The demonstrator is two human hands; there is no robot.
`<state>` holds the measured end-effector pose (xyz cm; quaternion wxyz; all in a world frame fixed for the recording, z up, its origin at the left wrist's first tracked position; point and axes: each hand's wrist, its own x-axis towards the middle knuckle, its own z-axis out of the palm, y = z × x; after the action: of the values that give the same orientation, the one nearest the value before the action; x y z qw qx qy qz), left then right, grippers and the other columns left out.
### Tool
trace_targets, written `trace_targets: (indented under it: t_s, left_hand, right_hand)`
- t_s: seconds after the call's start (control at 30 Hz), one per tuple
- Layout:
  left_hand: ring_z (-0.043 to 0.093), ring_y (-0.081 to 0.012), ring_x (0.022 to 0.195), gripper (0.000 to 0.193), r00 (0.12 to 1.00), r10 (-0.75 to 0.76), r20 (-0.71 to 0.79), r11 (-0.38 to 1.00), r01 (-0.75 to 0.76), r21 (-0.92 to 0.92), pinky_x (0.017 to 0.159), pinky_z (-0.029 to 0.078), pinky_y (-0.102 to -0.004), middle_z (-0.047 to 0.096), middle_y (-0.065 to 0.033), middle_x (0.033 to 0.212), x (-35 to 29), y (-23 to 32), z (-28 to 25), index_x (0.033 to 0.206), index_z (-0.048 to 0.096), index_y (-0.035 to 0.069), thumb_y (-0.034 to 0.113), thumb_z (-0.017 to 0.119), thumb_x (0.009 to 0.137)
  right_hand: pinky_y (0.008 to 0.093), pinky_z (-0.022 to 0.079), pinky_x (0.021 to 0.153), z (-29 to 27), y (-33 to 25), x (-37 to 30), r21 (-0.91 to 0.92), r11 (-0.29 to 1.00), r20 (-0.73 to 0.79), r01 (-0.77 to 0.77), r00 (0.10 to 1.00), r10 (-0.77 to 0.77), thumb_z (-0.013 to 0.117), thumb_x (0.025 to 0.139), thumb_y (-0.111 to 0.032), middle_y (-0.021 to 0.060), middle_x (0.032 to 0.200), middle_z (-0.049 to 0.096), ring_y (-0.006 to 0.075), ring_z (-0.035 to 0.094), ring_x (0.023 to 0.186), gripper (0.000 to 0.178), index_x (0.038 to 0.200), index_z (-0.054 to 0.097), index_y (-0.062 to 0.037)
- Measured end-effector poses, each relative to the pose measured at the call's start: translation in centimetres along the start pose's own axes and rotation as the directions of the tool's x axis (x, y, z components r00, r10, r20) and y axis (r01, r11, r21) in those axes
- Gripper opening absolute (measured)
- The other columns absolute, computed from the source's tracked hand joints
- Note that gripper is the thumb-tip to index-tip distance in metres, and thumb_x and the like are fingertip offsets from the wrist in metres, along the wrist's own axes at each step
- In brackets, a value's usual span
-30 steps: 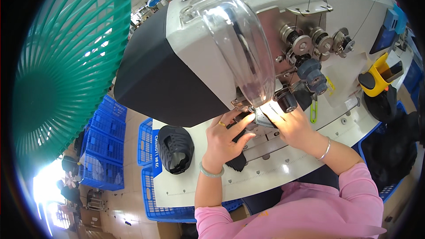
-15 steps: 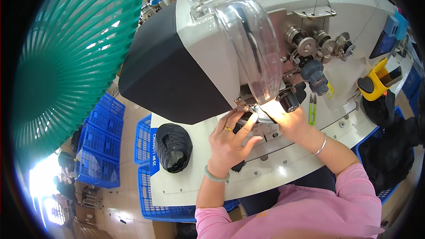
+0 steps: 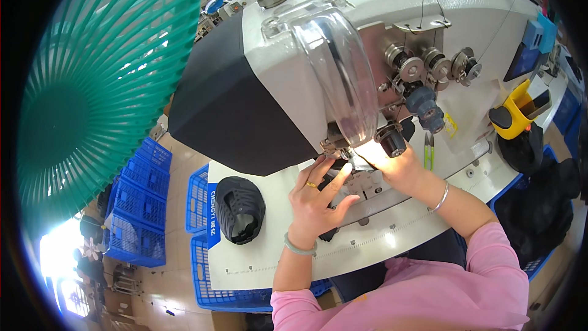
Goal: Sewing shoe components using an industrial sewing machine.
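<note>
My left hand [image 3: 318, 199] lies beside the needle area of a large white sewing machine [image 3: 278, 86], its fingers stretched and thumb spread out. Under that palm a black piece [image 3: 328, 234], apparently shoe material, shows only in part. My right hand [image 3: 401, 168] reaches in from the other side of the needle. Its fingertips are lost in the lamp's glare and behind the thread knob, so what they touch cannot be made out. A clear plastic guard [image 3: 343, 67] hangs above both hands. To the left, a black shoe upper [image 3: 240, 209] sits on the white table [image 3: 288, 257].
Green-handled snips [image 3: 429, 154] lie right of my right hand. A yellow holder [image 3: 514, 113] stands farther right, near black material [image 3: 533, 214] in a blue crate. A green fan [image 3: 104, 86] looms at left, above stacked blue crates [image 3: 138, 202].
The view has shifted slightly, so the machine sits a little further left. My left fingers have spread slightly over the black piece; my right hand stays by the needle.
</note>
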<state>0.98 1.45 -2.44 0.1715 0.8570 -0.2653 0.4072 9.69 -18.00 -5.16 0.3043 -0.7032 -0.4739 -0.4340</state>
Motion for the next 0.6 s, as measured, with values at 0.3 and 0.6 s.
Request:
trace_targets:
  t_s: [0.3,0.6]
  left_hand:
    - [0.06,-0.0281,0.097,0.047,1.0,-0.001,-0.013,0.999,0.001,0.04,0.07,0.054,-0.0326,0.063,-0.01,0.116,0.0,0.1,0.3,0.102,0.074,0.015,0.03,0.085,0.058]
    - [0.06,-0.0294,0.096,0.049,1.0,0.017,-0.026,0.997,-0.015,0.082,0.077,0.054,-0.0352,0.063,-0.0109,0.115,0.3,0.1,0.3,0.103,0.074,0.018,0.031,0.084,0.056]
  right_hand:
    - [0.044,0.048,0.085,-0.2,-0.2,0.6,-0.027,1.0,0.009,0.012,1.0,-0.012,0.061,0.064,-0.003,0.0136,0.09,0.058,0.0312,0.057,0.086,0.03,0.094,0.064,-0.0039]
    - [0.0395,0.047,0.075,0.7,1.4,0.0,-0.017,1.0,0.028,0.012,1.0,-0.011,0.063,0.063,-0.006,0.0087,0.079,0.056,0.0273,0.055,0.076,0.018,0.081,0.064,-0.007]
